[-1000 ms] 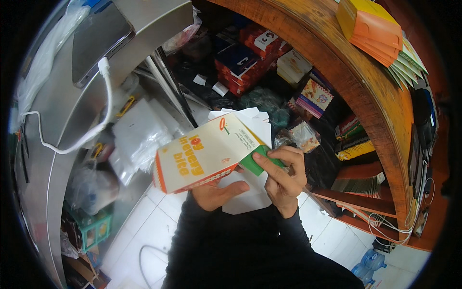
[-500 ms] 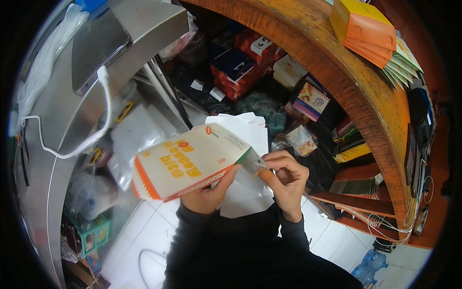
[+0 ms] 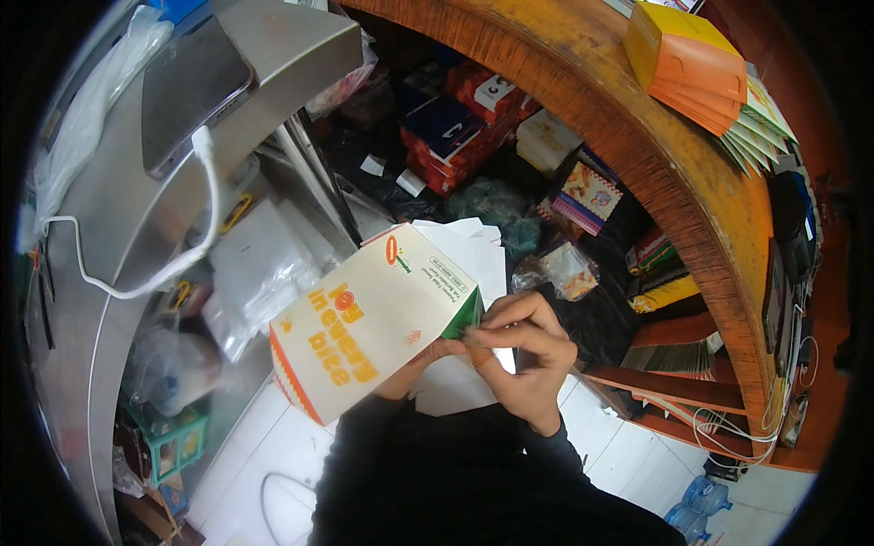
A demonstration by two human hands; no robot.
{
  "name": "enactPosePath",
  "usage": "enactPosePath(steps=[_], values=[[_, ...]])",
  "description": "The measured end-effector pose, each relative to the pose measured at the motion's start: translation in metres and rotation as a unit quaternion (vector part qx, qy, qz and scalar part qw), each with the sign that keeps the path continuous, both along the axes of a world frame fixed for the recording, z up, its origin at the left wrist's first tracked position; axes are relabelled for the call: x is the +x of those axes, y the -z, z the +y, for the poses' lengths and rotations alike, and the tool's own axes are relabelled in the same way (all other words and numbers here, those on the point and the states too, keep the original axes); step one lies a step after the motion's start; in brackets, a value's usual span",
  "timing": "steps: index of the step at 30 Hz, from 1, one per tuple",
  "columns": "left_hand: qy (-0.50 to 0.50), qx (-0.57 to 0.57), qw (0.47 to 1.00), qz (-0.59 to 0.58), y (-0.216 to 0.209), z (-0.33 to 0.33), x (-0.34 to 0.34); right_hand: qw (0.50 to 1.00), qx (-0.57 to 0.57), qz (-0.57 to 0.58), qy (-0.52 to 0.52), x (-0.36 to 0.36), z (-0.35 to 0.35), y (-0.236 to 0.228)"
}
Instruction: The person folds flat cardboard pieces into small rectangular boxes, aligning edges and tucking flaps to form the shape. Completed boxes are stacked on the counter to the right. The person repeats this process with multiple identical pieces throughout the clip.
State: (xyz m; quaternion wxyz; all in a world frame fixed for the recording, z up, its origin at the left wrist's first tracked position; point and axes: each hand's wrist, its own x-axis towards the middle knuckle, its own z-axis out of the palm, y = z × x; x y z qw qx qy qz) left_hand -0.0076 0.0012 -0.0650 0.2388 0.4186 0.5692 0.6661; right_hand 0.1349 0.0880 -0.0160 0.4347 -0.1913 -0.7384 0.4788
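Cream carton [image 3: 378,305], clamped in both hands [image 3: 528,355], tilts above white tiles [image 3: 241,469] between steel counter [image 3: 137,218] and wooden desk [image 3: 628,107].

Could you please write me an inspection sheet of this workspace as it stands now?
Surface: metal table at left, wooden counter curving at right; the work is held in the hands, off both.
Job's things: cream carton with orange and green ends, tilted; white card shows behind it.
Clutter: phone on the metal table; stacked orange pieces on the counter; clear plastic bags at left.
Hands: left hand holds the carton, partly hidden by it; right hand has its fingertips at the green end.
Cables: white cable ends by the phone, plugged or not unclear; white cables hang at right.
Surroundings: tiled floor, blue bottles, green crate.
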Motion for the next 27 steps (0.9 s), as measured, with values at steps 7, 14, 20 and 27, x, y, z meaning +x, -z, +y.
enactPosePath(steps=[7,14,20,27], values=[[-0.045,0.077,0.969,-0.232,0.003,0.013,0.014,0.967,0.194,-0.162,0.024,-0.016,-0.004,-0.015],[-0.112,0.074,0.943,-0.306,0.002,0.014,0.004,0.961,0.165,-0.221,0.004,-0.003,0.005,-0.017],[0.080,0.033,0.813,-0.576,-0.006,0.015,-0.005,0.974,0.118,-0.168,0.093,0.007,0.019,-0.010],[0.326,0.103,0.940,0.001,-0.056,-0.003,0.003,0.962,0.122,-0.157,0.188,0.020,0.039,-0.016]])
